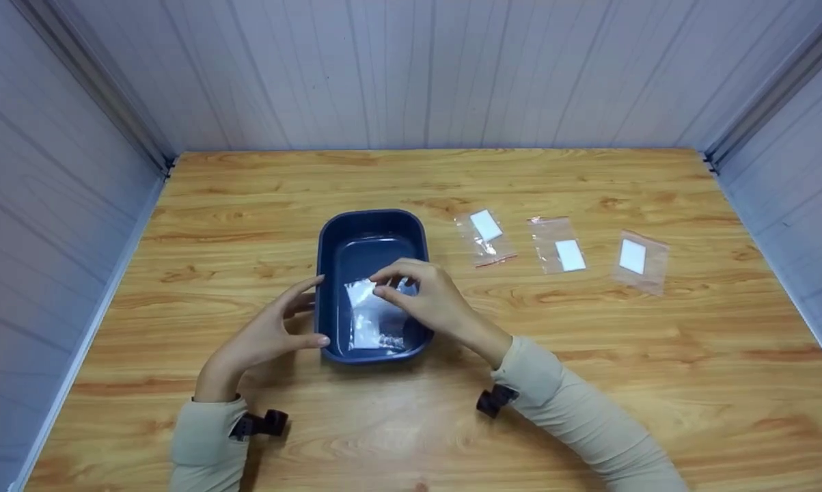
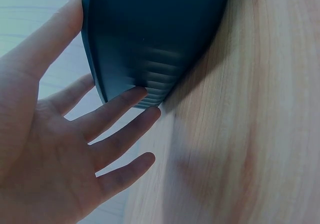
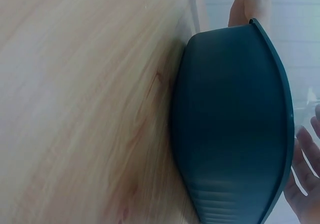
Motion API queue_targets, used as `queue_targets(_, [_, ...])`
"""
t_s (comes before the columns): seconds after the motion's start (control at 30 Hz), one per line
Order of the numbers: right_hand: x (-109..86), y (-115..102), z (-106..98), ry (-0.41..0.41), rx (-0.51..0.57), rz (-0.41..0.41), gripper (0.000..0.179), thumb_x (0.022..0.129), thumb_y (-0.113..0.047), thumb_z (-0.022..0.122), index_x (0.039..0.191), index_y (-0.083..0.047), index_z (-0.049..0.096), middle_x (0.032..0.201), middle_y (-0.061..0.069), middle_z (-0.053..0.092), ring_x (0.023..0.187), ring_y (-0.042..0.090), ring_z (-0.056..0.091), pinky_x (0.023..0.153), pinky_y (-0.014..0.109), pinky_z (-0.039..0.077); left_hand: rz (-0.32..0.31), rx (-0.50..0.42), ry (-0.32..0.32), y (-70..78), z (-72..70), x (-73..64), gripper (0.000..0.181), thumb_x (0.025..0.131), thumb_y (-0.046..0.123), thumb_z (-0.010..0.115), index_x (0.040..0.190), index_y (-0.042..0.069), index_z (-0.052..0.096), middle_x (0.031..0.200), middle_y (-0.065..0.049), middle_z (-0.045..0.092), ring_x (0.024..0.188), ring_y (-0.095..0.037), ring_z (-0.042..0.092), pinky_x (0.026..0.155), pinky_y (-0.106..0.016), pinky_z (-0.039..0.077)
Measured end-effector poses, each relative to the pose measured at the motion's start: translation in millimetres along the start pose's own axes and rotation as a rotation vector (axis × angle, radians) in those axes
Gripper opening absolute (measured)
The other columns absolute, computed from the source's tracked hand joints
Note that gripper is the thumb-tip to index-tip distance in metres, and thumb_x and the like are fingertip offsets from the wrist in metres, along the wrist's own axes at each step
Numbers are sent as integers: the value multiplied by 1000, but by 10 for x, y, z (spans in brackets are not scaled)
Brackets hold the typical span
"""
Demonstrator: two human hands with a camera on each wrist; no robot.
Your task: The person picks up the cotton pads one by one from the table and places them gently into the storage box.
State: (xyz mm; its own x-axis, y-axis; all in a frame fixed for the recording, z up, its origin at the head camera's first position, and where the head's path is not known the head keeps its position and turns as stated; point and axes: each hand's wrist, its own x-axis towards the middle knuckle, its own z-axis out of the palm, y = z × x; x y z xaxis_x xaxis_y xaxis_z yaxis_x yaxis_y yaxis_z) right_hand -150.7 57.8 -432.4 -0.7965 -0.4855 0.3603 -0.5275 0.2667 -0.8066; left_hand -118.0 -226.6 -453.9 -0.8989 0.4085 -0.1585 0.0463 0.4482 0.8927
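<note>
A dark blue rectangular basin (image 1: 373,251) stands on the table. My left hand (image 1: 267,336) rests against its left side, thumb at the rim; in the left wrist view the left hand's fingers (image 2: 117,143) are spread along the outer wall. Over the basin, my right hand (image 1: 432,294) pinches a clear zip bag (image 1: 360,292) with a white piece in it between thumb and index finger. More clear plastic and white (image 1: 366,333) shows below, inside the basin; whether it is a separate bag I cannot tell. The right wrist view has the right hand (image 3: 306,171) beyond the basin's rim.
To the basin's right lie three clear zip bags, each with a white rectangle: a near one (image 1: 486,236), a middle one (image 1: 559,246) and a far one (image 1: 641,262). The wood-grain table (image 1: 383,437) meets pale panel walls (image 1: 411,75) at the back and sides.
</note>
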Motion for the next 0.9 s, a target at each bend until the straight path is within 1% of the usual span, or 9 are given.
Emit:
queue_targets(0.17, [8,1,-35,12,5,3,18,95,-17,69,108,-7,75,102,1,73,87,12,62,74,45,55,-17,4,-4,5,2,12,95,80,30,83,157,21,27,152,-22,39,140,-42,34,115,-63,19])
queue_targets(0.3, [15,-1,-76,28,9,5,17,95,-16,68,109,-8,75,102,1,73,84,14,61,72,37,54,-25,0,-4,-1,2,14,96,79,29,84,157,22,27,152,-22,38,140,-42,34,115,-63,19])
queue_targets(0.4, [21,-15,-111,35,26,22,18,95,-17,68,110,-7,74,103,2,72,84,15,61,73,33,53,-30,-5,-2,2,-2,8,97,79,29,84,157,23,27,152,-22,38,140,-42,34,115,-63,19])
queue_targets(0.57, [23,-19,-162,43,42,52,20,95,-17,68,111,-6,72,104,2,71,88,14,62,77,34,55,-10,-5,-5,-6,-4,-3,95,80,26,83,157,21,27,152,-24,38,140,-44,34,115,-63,20])
queue_targets(0.67, [17,-15,-194,55,36,57,19,95,-18,68,111,-7,72,105,1,71,89,13,62,79,31,54,2,-2,-5,-13,-4,-4,95,81,24,83,157,20,27,151,-25,39,139,-44,34,115,-63,20])
queue_targets(0.8, [14,16,-234,84,29,47,19,95,-16,69,110,-5,72,101,1,71,84,13,61,75,27,53,35,-18,-8,-19,-7,-2,93,82,21,82,157,15,27,150,-26,39,138,-44,35,115,-61,23])
queue_targets(0.9, [11,50,-274,100,27,42,20,94,-15,69,109,-3,72,101,3,72,82,14,61,73,28,52,51,-25,-12,-22,-3,3,92,82,20,82,156,13,27,150,-26,40,138,-44,36,115,-60,25])
